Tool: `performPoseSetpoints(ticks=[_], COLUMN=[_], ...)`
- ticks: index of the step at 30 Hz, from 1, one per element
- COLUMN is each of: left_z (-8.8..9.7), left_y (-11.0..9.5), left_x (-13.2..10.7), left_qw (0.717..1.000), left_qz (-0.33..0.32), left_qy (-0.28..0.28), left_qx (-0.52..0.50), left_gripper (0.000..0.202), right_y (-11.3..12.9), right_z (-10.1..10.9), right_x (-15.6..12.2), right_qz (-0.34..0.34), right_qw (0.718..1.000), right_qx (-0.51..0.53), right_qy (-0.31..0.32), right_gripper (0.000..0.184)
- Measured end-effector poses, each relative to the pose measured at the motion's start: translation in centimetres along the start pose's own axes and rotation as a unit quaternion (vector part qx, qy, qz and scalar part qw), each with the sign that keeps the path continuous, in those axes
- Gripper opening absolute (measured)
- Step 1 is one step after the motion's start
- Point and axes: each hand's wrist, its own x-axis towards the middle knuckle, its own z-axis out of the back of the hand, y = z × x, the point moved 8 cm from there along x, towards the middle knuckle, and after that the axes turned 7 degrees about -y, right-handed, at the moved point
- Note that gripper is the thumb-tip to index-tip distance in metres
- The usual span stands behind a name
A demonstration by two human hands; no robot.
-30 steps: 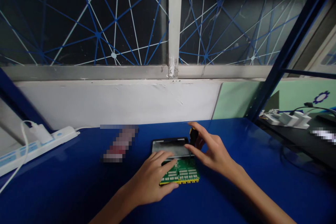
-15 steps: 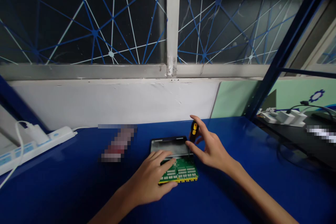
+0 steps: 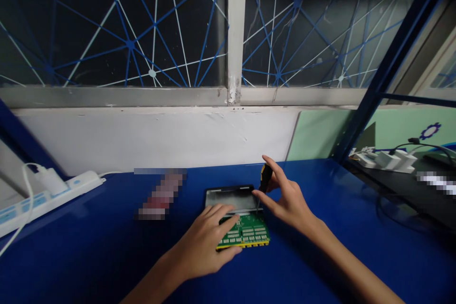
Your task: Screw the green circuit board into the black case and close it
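A black-and-yellow screwdriver (image 3: 265, 177) is pinched by the nearer right hand (image 3: 290, 202), steep, leaning rightward, its tip pointed at the far right corner of the green rectangular circuit board (image 3: 251, 232), which is covered at left by the splayed left hand (image 3: 207, 242) above the blue tabletop (image 3: 306, 266)

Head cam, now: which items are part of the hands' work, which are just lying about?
In use:
screwdriver, in the right hand
green circuit board, under the left hand
dark-rimmed panel, beyond the board

Apparently just lying about:
white power strip
pixelated object
white plugs, far right
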Motion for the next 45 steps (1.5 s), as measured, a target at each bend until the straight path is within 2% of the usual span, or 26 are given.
performPoseSetpoints(ticks=[5, 9, 14, 20, 25, 29, 36, 42, 45], left_z=[0.0, 0.0, 0.1, -0.1, 0.2, 0.1, 0.0, 0.0, -0.1], left_y=[0.0, -0.1, 0.0, 0.1, 0.0, 0.0, 0.1, 0.0, 0.0], left_x=[0.0, 0.0, 0.0, 0.0, 0.0, 0.0, -0.1, 0.0, 0.0], left_qw=[1.0, 1.0, 1.0, 1.0, 1.0, 1.0, 1.0, 1.0, 1.0], left_qz=[0.0, -0.001, 0.003, 0.006, -0.001, -0.002, 0.004, 0.002, 0.001], left_qy=[-0.001, 0.004, 0.0, 0.01, -0.009, -0.004, 0.002, 0.0, -0.001], left_qx=[0.011, 0.022, 0.012, 0.013, 0.0, 0.002, 0.01, 0.007, 0.007], left_gripper=[0.05, 0.052, 0.05, 0.051, 0.049, 0.049, 0.05, 0.049, 0.049], right_y=[0.5, 1.1, 1.3, 1.1, 1.4, 1.3, 1.0, 1.0, 1.0], right_z=[0.1, -0.1, 0.0, 0.2, 0.4, 0.0, 0.3, -0.1, 0.0], right_x=[0.0, 0.0, 0.1, 0.1, 0.1, 0.0, 0.1, 0.2, 0.2], right_qz=[0.004, -0.005, -0.001, 0.006, 0.022, 0.001, 0.007, -0.002, -0.005], right_qw=[1.0, 0.999, 0.995, 0.998, 1.0, 0.999, 1.0, 0.998, 0.999], right_qx=[0.0, 0.046, 0.092, 0.059, 0.011, 0.044, 0.028, 0.062, 0.052], right_qy=[-0.002, 0.025, 0.032, 0.002, -0.004, 0.028, -0.007, 0.021, 0.014], right_gripper=[0.077, 0.082, 0.075, 0.066, 0.064, 0.065, 0.063, 0.065, 0.064])
